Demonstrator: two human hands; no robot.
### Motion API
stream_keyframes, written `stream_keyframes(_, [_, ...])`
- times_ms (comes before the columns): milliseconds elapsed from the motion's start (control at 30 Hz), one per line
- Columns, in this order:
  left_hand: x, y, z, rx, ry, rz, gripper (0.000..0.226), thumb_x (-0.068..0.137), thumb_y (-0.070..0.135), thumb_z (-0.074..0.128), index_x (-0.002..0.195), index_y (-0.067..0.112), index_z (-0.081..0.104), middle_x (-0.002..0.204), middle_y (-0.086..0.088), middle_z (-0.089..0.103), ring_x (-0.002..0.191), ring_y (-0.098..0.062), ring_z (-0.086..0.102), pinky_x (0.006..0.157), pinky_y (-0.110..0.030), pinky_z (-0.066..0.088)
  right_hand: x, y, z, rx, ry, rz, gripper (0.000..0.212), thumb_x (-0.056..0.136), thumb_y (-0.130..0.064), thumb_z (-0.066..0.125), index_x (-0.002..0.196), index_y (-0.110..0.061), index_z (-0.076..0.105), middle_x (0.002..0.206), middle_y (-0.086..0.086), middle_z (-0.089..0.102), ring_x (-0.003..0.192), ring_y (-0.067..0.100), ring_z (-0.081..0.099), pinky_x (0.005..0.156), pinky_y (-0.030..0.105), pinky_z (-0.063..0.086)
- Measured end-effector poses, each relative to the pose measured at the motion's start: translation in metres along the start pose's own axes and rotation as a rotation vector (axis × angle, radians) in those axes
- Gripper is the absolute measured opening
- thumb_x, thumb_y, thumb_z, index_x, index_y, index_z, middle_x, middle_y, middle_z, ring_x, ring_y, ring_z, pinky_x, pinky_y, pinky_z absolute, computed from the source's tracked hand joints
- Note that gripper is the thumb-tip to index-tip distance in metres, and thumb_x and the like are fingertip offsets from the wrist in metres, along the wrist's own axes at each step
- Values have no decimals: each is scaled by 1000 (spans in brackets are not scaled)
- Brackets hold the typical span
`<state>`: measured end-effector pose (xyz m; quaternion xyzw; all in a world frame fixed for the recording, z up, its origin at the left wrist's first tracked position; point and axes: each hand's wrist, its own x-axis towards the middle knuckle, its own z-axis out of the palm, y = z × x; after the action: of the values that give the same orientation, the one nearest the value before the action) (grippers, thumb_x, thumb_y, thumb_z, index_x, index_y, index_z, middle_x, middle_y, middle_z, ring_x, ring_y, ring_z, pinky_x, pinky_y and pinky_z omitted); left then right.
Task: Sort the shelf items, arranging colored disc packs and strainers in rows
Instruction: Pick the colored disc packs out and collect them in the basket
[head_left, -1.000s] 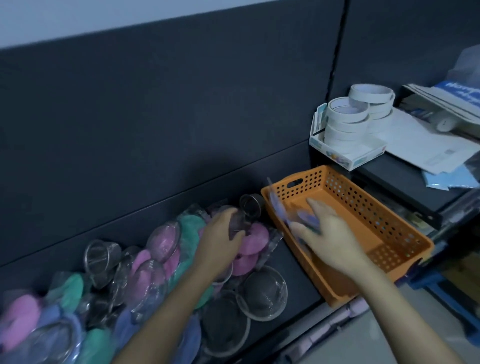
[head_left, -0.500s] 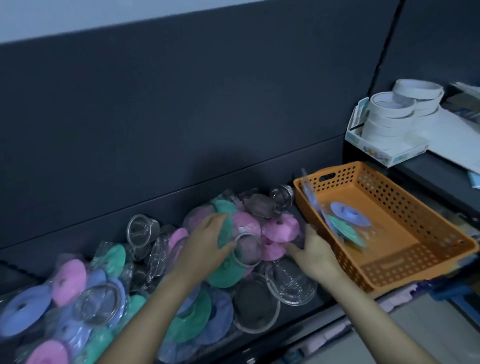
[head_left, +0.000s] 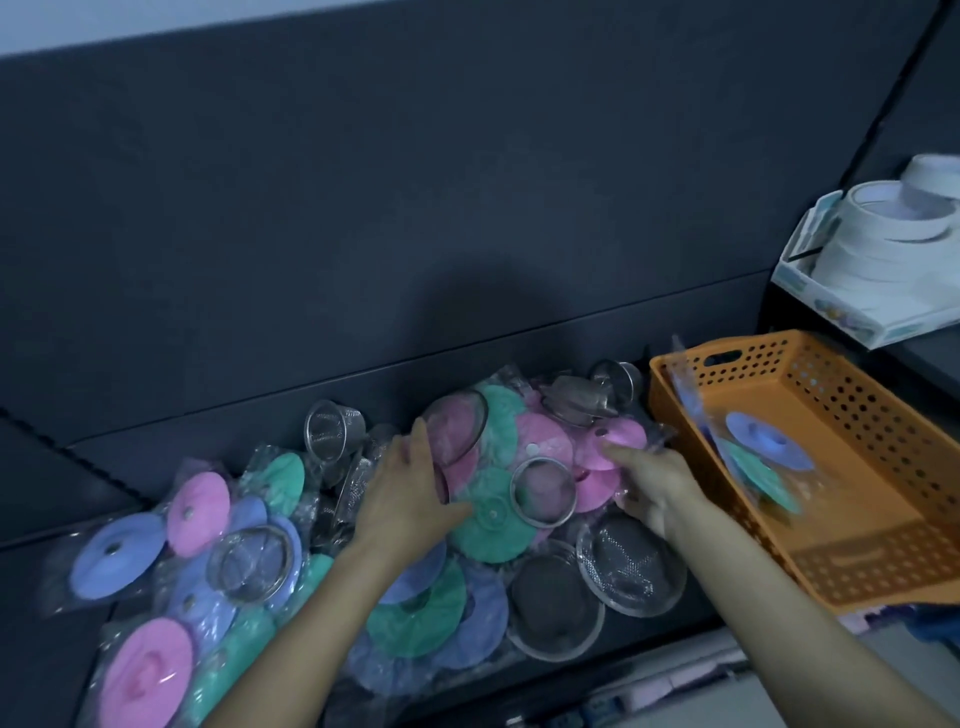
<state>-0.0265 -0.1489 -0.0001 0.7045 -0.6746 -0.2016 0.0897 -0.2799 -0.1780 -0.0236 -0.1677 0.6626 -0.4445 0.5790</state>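
Note:
Packs of pink, green and blue discs (head_left: 488, 525) lie heaped on the dark shelf, mixed with round metal mesh strainers (head_left: 628, 564). My left hand (head_left: 408, 493) rests on the middle of the heap. Its fingers lie fairly straight beside a strainer over a pink disc (head_left: 460, 426), and its thumb touches a green disc. My right hand (head_left: 652, 486) reaches in from the right, its fingers curled on the plastic of a pink disc pack (head_left: 621, 441). A pack with a blue and a green disc (head_left: 763, 457) lies in the orange basket (head_left: 883, 561).
Small cup-shaped strainers (head_left: 332, 431) stand against the dark back panel. To the right of the basket, a white box of tape rolls (head_left: 883, 249) sits on a higher ledge. The shelf's front edge (head_left: 649, 660) runs just below the strainers.
The view has swung left, so more of the heap shows. My right hand has left the basket, dropped the blue and green pack there and come to the pink pack. My left hand stays on the heap.

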Motion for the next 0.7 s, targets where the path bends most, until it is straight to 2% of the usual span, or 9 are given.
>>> stream_keyframes(100, [-2,-1,-1,-32,21,-41,110,74,46,70,150,13,-2,154,-14,21,136,-30,32,105,-35,33,2,3,6,-47,10,-20,20,80,-6,71,85,-13,53,80,11,62,64,24,58,57,29,43])
stream_keyframes(200, [-8,-3,0,-65,79,-15,101,77,41,69,150,9,7,152,-13,24,135,-29,32,104,-34,33,3,6,13,-44,40,-62,17,81,0,67,86,-11,55,79,12,62,66,27,60,60,35,46])
stream_keyframes(333, [-15,-5,-5,30,184,72,72,84,35,64,142,13,29,141,-5,38,122,-27,46,90,-36,43,1,6,15,-56,61,-113,18,83,3,62,79,-12,54,75,11,60,61,25,59,57,35,50])
stream_keyframes(433, [-15,-5,-9,168,288,106,50,88,23,60,133,14,43,139,-4,42,122,-26,47,89,-35,44,-4,3,13,-71,71,-164,16,84,2,64,77,-11,57,67,8,58,57,21,58,55,34,54])
stream_keyframes(500, [-15,-4,-12,195,327,148,34,86,14,58,120,13,53,124,-4,53,107,-30,55,77,-38,46,-8,1,12,-69,76,-199,12,83,2,65,79,-8,59,69,10,59,61,24,59,58,36,56])
stream_keyframes(600, [-16,-5,-22,98,325,111,15,90,24,55,103,18,58,100,-4,61,88,-33,60,66,-38,47,-14,-2,9,-54,101,-263,14,81,1,67,78,-10,60,81,13,64,74,28,62,70,43,56])
stream_keyframes(700, [-12,-11,-32,50,371,65,16,90,29,53,85,15,57,86,-9,63,80,-37,61,63,-38,46,-20,-6,4,-55,115,-311,11,81,0,68,89,-5,62,85,12,65,82,31,64,81,48,54])
